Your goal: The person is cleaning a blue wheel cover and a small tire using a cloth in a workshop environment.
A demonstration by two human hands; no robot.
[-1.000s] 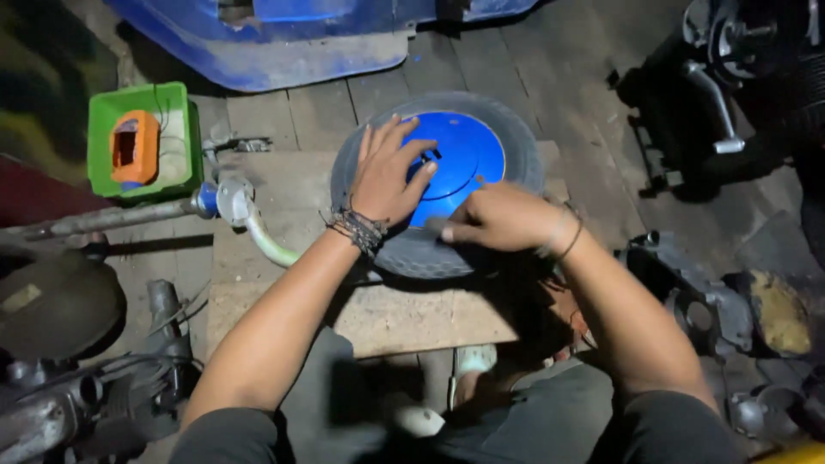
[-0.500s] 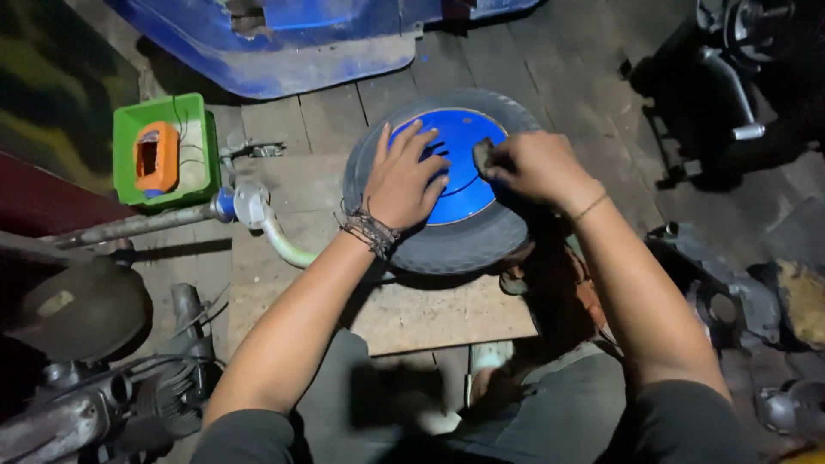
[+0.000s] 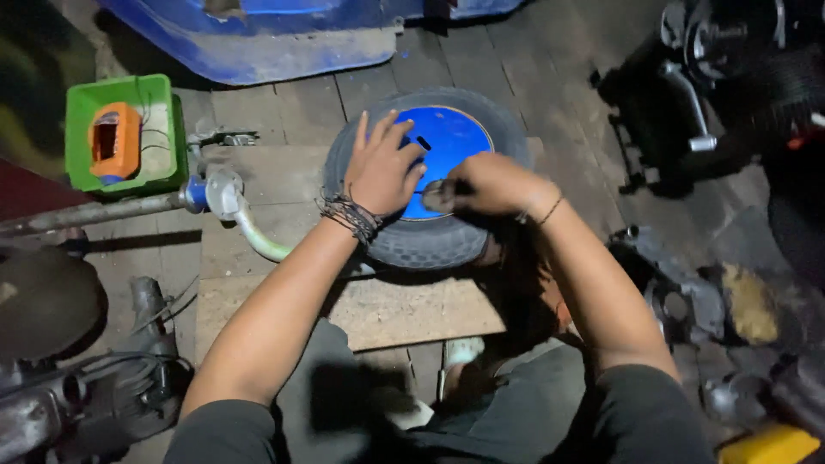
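Note:
A small black tyre (image 3: pixel 430 245) with a blue rim (image 3: pixel 451 137) lies flat on a wooden board (image 3: pixel 284 180). My left hand (image 3: pixel 382 167) rests palm down on the left part of the rim, fingers spread; a bundle of dark cords wraps the wrist. My right hand (image 3: pixel 481 185) is blurred, fingers curled at the rim's lower edge, where it meets the tyre bead. Whether it pinches anything I cannot tell. A dark slot shows in the blue rim near my left fingertips.
A green crate (image 3: pixel 129 133) holding an orange box stands at left. A metal pipe with a pale curved hose (image 3: pixel 253 236) runs beside the board. A blue tub (image 3: pixel 258 39) is behind. Engine parts (image 3: pixel 687 77) and metal pieces (image 3: pixel 687 292) crowd the right; machinery (image 3: pixel 77 387) lies bottom left.
My right hand went from the tyre's near edge up to the rim's far right side, then back to the rim's lower edge. My left hand stayed flat on the rim.

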